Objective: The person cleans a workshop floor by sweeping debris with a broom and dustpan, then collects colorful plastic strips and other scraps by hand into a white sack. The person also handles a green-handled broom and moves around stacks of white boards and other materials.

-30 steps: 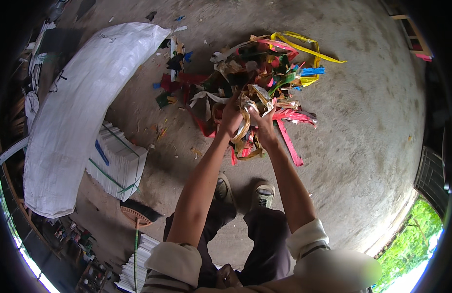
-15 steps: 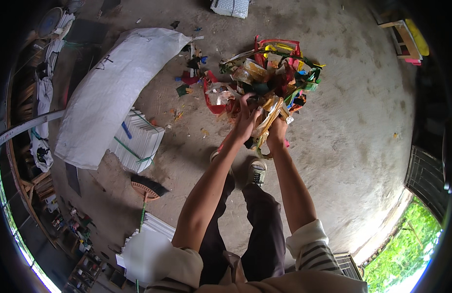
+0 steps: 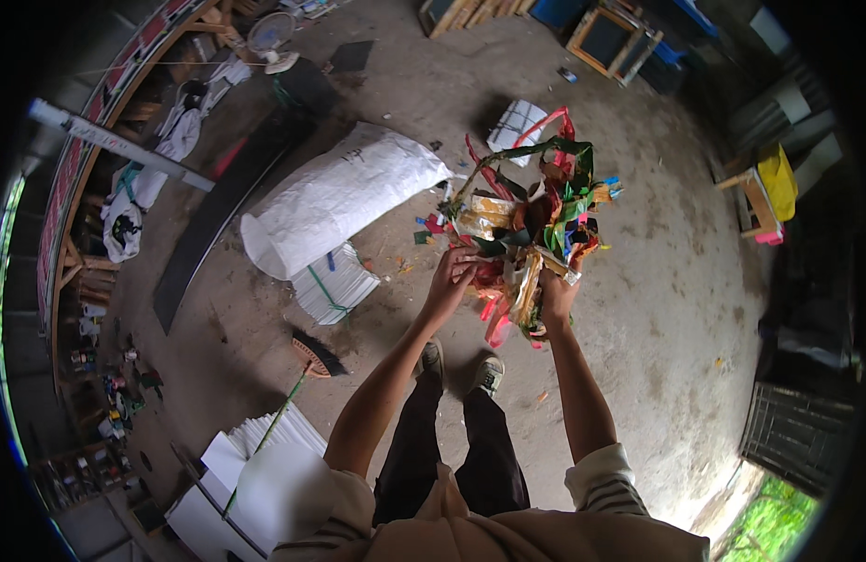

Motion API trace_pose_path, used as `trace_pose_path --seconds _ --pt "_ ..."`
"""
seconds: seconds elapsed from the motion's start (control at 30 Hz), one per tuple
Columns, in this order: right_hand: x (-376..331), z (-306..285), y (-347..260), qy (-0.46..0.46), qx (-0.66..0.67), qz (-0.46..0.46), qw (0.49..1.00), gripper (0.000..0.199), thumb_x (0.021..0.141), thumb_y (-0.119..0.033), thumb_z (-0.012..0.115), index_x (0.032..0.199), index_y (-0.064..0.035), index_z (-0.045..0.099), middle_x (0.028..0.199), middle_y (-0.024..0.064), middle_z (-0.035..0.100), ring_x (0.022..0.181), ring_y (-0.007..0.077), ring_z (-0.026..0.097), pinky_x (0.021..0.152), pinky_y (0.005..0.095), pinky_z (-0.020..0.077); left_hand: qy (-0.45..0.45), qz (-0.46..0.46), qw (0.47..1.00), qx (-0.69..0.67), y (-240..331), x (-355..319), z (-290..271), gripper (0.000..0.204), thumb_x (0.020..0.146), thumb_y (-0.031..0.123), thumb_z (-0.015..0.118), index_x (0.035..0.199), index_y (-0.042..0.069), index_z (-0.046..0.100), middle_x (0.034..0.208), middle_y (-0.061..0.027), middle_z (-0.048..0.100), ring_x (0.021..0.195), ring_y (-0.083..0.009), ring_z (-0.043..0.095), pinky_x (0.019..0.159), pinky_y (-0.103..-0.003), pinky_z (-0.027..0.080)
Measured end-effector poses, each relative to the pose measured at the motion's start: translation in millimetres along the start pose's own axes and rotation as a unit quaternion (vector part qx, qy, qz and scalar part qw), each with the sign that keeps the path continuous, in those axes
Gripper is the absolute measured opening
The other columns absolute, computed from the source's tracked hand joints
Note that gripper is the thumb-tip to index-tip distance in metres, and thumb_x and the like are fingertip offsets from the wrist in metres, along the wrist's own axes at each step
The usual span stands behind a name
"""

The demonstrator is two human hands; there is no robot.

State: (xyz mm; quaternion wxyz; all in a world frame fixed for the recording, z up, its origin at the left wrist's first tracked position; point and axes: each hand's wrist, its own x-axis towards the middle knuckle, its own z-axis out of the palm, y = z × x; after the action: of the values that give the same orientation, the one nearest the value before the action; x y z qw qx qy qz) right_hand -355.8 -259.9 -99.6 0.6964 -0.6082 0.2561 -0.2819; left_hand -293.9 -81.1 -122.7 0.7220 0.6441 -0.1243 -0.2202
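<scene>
A loose bundle of crumpled scrap strips (image 3: 522,229), in red, green, brown, yellow and clear film, hangs in front of me above the floor. My left hand (image 3: 452,275) grips its near left side, fingers curled into the red strips. At the near right side, my right hand (image 3: 557,292) is closed on the same bundle, its fingertips mostly hidden by pale and brown strips. Several red and pink ends dangle between my hands.
A large white woven sack (image 3: 344,192) lies to the left, over a tied stack of white sheets (image 3: 335,286). Small scraps (image 3: 424,234) litter the concrete nearby. A broom (image 3: 313,361) stands nearer me. Beyond the bundle is a strapped white block (image 3: 517,131); a wooden frame (image 3: 753,201) stands at right.
The bundle has been raised from near the floor, and both hands have come up with it. My left hand has shifted left along it. The view has tilted farther ahead.
</scene>
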Motion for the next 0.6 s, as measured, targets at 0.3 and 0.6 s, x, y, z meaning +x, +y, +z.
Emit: trace_pose_path --seconds 0.3,0.6 --pt "-53 96 -31 -0.136 -0.107 -0.055 0.983 0.069 0.064 -0.002 0.069 0.124 0.0000 0.034 0.109 0.0115 0.051 0.097 0.0193 0.050 0.083 0.0299 0.0388 0.156 0.079 0.974 0.147 59 -83 -213 0.030 0.082 0.006 0.052 0.110 0.005 0.043 0.111 -0.0071 0.045 0.104 -0.0183 0.047 0.086 -0.033 0.041" --pt "-145 207 13 -0.163 -0.228 -0.056 0.958 0.056 0.069 -0.007 0.064 0.118 -0.0004 0.037 0.094 0.0116 0.054 0.080 0.0202 0.054 0.071 0.0325 0.0433 0.213 0.178 0.869 0.410 67 -84 -452 0.028 0.071 -0.002 0.055 0.098 0.007 0.050 0.101 -0.0119 0.048 0.099 -0.0280 0.047 0.084 -0.037 0.039"
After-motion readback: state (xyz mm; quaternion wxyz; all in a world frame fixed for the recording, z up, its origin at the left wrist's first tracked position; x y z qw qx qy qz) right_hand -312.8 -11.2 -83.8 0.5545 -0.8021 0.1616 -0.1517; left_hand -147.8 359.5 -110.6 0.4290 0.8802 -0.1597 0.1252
